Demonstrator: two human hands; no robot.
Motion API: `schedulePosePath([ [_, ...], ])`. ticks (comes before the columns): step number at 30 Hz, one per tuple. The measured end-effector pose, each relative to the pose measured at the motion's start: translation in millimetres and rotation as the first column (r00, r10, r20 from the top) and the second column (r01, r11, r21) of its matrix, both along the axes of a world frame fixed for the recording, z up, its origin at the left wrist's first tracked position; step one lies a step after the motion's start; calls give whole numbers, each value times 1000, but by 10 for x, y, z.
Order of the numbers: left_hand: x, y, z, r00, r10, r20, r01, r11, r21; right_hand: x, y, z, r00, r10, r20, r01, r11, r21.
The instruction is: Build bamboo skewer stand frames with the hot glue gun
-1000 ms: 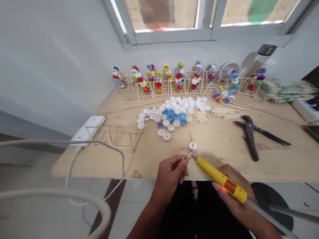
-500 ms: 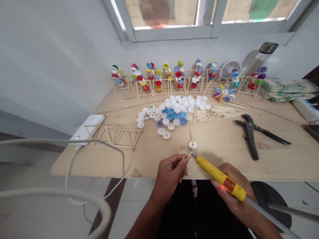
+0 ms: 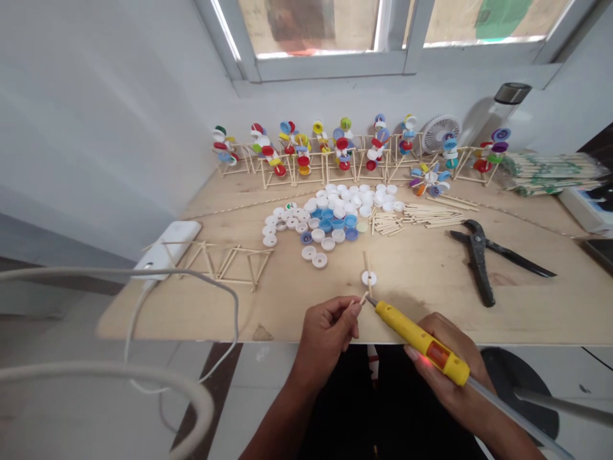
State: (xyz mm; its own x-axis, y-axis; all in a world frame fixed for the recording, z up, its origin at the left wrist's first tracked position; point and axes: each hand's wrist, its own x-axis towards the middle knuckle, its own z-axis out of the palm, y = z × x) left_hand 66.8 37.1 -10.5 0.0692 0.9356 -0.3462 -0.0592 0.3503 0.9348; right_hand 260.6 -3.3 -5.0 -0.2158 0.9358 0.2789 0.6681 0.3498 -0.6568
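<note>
My left hand [image 3: 330, 326] pinches a short wooden stick [image 3: 363, 298] between thumb and fingertips, near the table's front edge. In my right hand [image 3: 453, 358] is a yellow hot glue pen [image 3: 407, 329], with a clear glue stick [image 3: 507, 409] trailing from its back end. The pen's nozzle meets the stick's tip or lies just beside it; I cannot tell which. A red light shows near my right fingers. Just beyond the nozzle, a white bottle cap [image 3: 365, 279] lies flat with a thin wooden stick [image 3: 367, 260] across it.
Loose bottle caps [image 3: 318, 235] and cut sticks [image 3: 433, 215] cover mid-table. Black pliers [image 3: 479, 262] lie right. A stick frame [image 3: 225, 263] overlaps a white power strip [image 3: 175, 246] at left; a grey cable [image 3: 234, 306] loops nearby. Colourful cap wheels [image 3: 342, 145] line the wall.
The view has shifted very slightly. Both hands keep their places, with the stick and the glue pen still held tip to tip.
</note>
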Motion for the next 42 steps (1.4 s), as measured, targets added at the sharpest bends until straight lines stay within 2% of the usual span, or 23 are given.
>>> schedulePosePath([
  [15, -8, 11, -4, 1000, 3, 12, -3, 1000, -3, -1, 41, 31, 998, -44, -40, 44, 999, 10],
  [22, -22, 41, -63, 1000, -9, 12, 9, 1000, 11, 17, -19, 36, 983, -110, -149, 80, 977, -196],
  [26, -78, 141, -104, 996, -3, -94, 13, 994, 112, 63, -34, -69, 927, -225, -299, 141, 950, -279],
  [29, -149, 263, -125, 966, 17, -259, 55, 961, 270, 109, -3, -170, 832, -370, -412, 237, 910, -340],
  [32, -209, 386, -148, 914, 47, -403, 125, 912, 390, 151, 69, -218, 772, -440, -459, 234, 867, -440],
  [38, -241, 522, -235, 800, 56, -597, 305, 819, 486, 189, 200, -236, 766, -458, -452, 182, 828, -531],
  [42, -237, 546, -285, 733, 18, -680, 437, 754, 491, 185, 230, -263, 760, -432, -486, 151, 844, -515],
])
